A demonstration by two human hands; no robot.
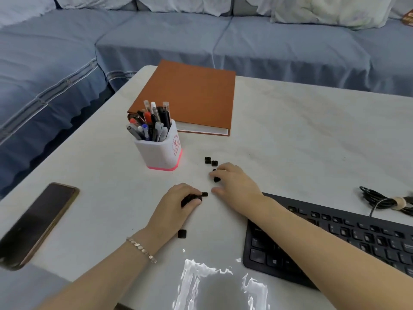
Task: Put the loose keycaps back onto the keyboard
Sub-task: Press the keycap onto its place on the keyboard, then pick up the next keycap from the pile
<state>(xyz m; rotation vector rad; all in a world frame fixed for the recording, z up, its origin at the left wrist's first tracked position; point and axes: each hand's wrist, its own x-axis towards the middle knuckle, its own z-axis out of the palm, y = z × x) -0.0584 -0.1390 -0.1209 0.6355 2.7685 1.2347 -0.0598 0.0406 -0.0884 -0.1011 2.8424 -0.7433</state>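
Note:
A black keyboard lies at the right of the white table, with several key places bare. Loose black keycaps are scattered left of it: a pair near the pen cup, one beside my left wrist, one at my left fingertips. My left hand is curled around several black keycaps. My right hand reaches over the keyboard's far left corner, and its fingers pinch a keycap on the table.
A white pen cup with a pink base stands behind the keycaps, with an orange book behind it. A phone lies at the left edge. A coiled black cable sits at the right. A blue sofa surrounds the table.

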